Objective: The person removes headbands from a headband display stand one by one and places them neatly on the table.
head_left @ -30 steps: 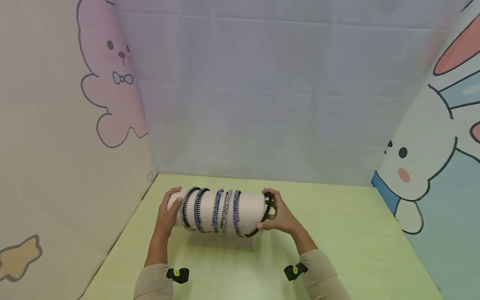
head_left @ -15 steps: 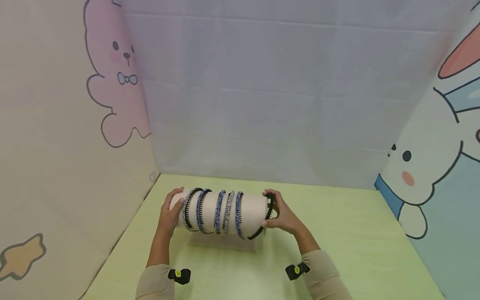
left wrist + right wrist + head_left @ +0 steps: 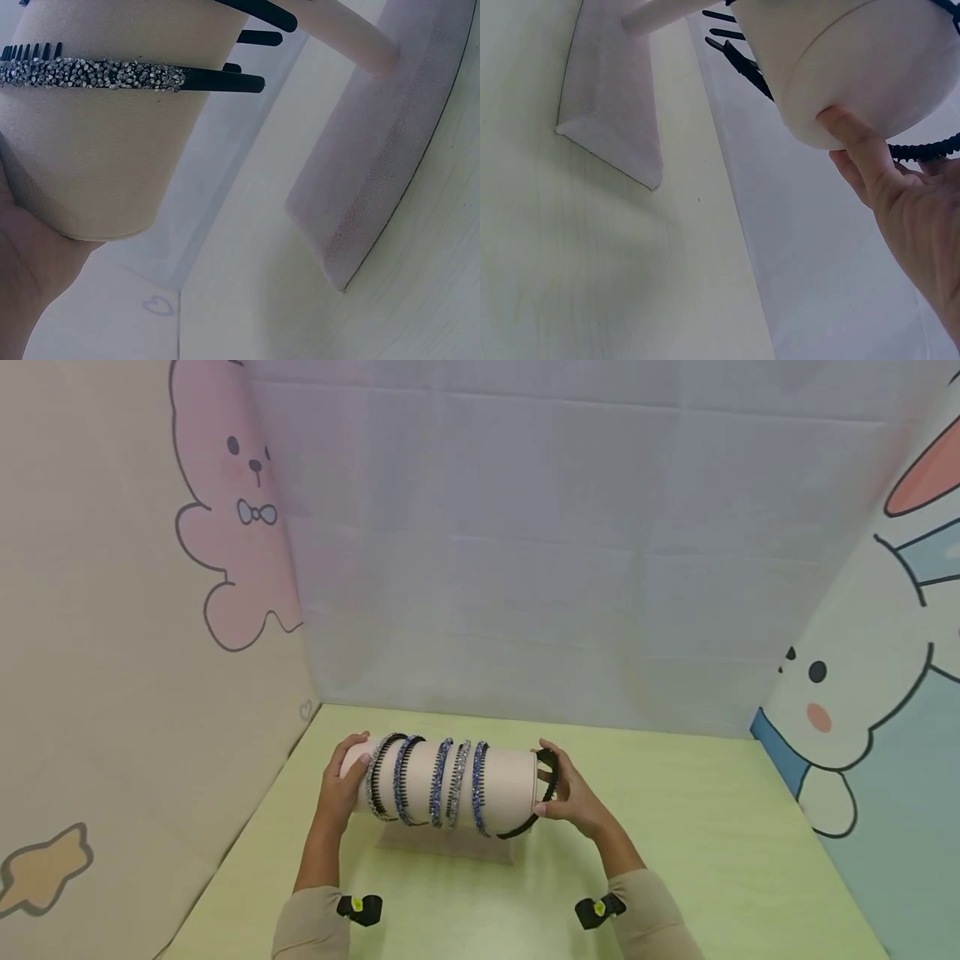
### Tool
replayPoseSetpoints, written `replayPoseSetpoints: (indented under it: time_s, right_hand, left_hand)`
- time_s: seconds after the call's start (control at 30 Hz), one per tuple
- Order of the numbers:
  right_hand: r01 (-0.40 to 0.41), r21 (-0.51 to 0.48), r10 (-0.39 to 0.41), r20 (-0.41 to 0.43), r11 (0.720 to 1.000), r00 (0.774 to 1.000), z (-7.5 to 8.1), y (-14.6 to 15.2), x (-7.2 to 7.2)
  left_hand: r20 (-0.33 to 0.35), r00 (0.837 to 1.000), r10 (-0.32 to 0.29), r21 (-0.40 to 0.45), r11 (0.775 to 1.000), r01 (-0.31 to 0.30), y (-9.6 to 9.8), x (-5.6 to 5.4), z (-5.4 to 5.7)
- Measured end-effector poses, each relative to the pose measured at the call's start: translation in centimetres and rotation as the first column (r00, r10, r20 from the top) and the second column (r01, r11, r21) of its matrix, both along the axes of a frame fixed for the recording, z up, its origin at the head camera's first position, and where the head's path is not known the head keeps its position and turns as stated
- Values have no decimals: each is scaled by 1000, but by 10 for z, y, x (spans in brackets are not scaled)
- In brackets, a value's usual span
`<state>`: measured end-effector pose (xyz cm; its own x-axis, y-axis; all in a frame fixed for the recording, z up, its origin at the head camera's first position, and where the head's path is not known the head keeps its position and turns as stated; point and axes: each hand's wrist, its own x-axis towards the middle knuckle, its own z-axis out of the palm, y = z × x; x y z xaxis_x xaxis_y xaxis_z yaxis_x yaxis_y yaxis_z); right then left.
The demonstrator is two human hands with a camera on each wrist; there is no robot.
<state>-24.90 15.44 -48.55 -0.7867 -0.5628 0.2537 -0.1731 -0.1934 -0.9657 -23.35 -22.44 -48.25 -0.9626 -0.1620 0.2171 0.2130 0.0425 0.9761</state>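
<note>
A cream cylindrical headband display stand [image 3: 510, 785] lies sideways above its base [image 3: 446, 843]. Several rhinestone headbands sit around it, among them a silver headband [image 3: 97, 73] at the left and a blue headband [image 3: 478, 789] at the right. My left hand [image 3: 339, 785] grips the roll's left end, its thumb on the front. At the other end, a black toothed headband [image 3: 552, 785] juts past the roll's edge. My right hand [image 3: 573, 793] holds this headband, fingers behind it and thumb [image 3: 844, 127] against the roll's end; the fingers are partly hidden.
The stand rests on a pale green tabletop [image 3: 675, 827]. A plain back wall [image 3: 480, 543] rises behind, with cartoon-printed side walls at left and right. Black wrist cameras are strapped over both sleeves [image 3: 311, 922].
My right hand has shifted slightly right, and the black headband with it now sticks further past the roll's end. My left hand keeps its grip. The head view has shifted a little.
</note>
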Motion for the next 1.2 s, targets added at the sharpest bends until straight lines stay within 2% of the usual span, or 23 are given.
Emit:
replayPoseSetpoints:
  time_s: [0.13, 0.33, 0.5, 0.67, 0.8, 1.07, 1.2]
  right_hand:
    - [-12, -40, 13, 26, 999, 1000, -1, -1, 3]
    - [-14, -23, 14, 8, 1000, 1000, -4, -4, 5]
    - [-11, -61, 15, 55, 998, 998, -5, -3, 5]
    - [-25, -25, 26, 42, 999, 999, -8, -3, 5]
    - [-33, -53, 35, 33, 998, 999, -10, -1, 5]
    - [-32, -116, 39, 63, 993, 997, -19, 4, 7]
    - [-13, -70, 17, 55, 997, 998, -15, 3, 5]
  left_hand:
    - [2, 1000, -3, -10, 1000, 3, 0, 0, 0]
    - [-5, 1000, 8, -15, 1000, -8, -2, 1, 2]
    - [9, 1000, -10, -4, 1000, 10, -1, 0, 5]
    - [23, 1000, -9, 7, 1000, 9, 3, 6, 14]
    - [8, 1000, -4, 4, 1000, 4, 6, 10, 19]
    - [40, 999, -12, 16, 1000, 11, 4, 3, 5]
    - [20, 1000, -12, 7, 1000, 12, 5, 6, 11]
